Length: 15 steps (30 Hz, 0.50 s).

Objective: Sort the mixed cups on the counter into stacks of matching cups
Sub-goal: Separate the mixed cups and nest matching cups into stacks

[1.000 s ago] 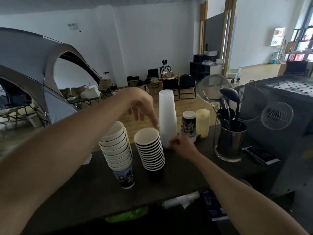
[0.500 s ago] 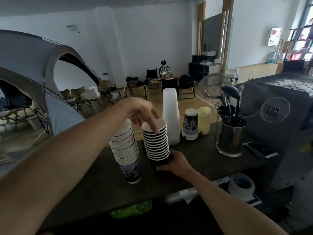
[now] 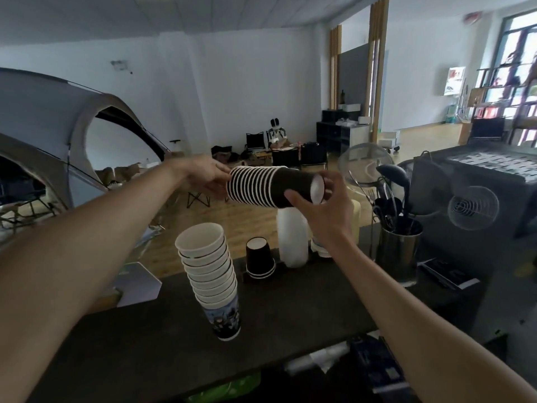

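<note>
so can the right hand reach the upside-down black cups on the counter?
Probably not yet: the right hand grips the base of the sideways black stack. The upside-down black cups stand uncovered below it; once freed, likely yes.

The dark counter [image 3: 290, 318] runs across the view from left to right; near its middle stands a leaning stack of white-lined paper cups [image 3: 209, 266], mouths up, the bottom cup printed in blue and black; behind it, near the far edge, a short stack of black cups [image 3: 259, 258] sits upside down; just right of that rises a tall stack of white cups [image 3: 292, 242]; further right are a few printed cups [image 3: 321, 249], largely hidden, and a pale yellow cylinder [image 3: 356, 213]; then a steel holder [image 3: 399, 254] full of dark utensils [image 3: 390, 193]; dark booklets [image 3: 447, 276] lie flat towards the right end; a pale sheet [image 3: 136, 283] lies at the far left edge.
</note>
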Tool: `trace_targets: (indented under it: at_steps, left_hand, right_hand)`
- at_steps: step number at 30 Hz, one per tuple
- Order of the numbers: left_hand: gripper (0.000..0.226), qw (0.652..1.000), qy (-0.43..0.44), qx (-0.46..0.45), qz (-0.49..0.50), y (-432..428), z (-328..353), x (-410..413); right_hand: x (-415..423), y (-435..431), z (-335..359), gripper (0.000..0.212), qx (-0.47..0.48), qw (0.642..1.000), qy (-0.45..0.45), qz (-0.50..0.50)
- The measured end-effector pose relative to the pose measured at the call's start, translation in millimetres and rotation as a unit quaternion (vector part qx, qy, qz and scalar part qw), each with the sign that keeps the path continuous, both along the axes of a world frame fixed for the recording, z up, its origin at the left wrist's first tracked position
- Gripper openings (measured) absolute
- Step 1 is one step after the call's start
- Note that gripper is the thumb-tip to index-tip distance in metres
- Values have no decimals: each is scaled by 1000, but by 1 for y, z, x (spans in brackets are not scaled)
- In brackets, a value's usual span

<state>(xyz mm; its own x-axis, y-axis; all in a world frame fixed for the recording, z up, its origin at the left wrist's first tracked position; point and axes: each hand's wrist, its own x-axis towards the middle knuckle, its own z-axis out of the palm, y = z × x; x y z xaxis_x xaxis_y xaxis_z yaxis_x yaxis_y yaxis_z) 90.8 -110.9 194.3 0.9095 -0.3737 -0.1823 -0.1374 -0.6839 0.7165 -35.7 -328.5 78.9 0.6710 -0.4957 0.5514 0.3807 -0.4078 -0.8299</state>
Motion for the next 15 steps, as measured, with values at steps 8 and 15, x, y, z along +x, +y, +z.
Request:
trace_targets:
  at_steps: [8,15]
  left_hand:
    - [38,974,204,-24,-92,6,-51,33]
    - [65,952,290,-92,12,8,-81,62]
  right_hand:
    - [57,33,53,75,-232,971,3,-55]
    - [100,54,60,60,-331,939,83,-43]
